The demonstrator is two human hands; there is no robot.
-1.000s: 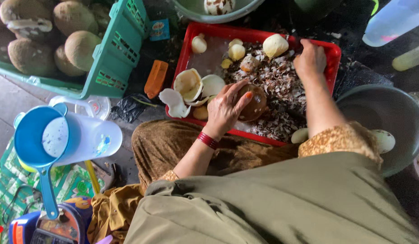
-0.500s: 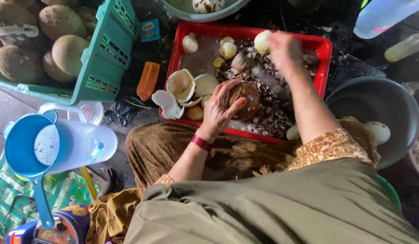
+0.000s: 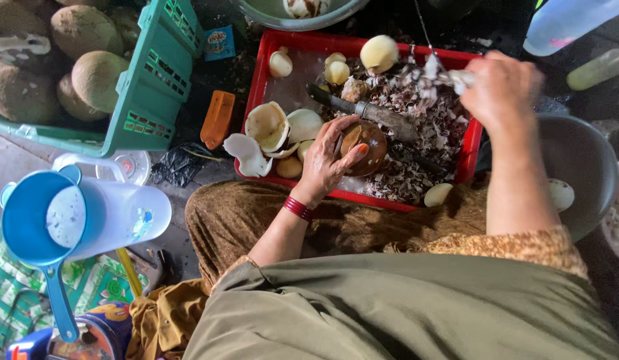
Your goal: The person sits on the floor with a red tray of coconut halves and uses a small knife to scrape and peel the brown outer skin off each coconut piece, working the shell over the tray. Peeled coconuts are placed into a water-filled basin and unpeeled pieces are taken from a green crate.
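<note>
**Floor and the items resting on it**

The dark floor carries a red tray directly under the left hand's grip on a brown coconut. Left of the grip lie an orange block and a black plastic scrap; farther left stands a green crate. A grey basin sits right of the grip, below the raised right hand.

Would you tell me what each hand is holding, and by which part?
Left hand cups the brown coconut from its side; right hand grips the big knife by its handle end.
</note>
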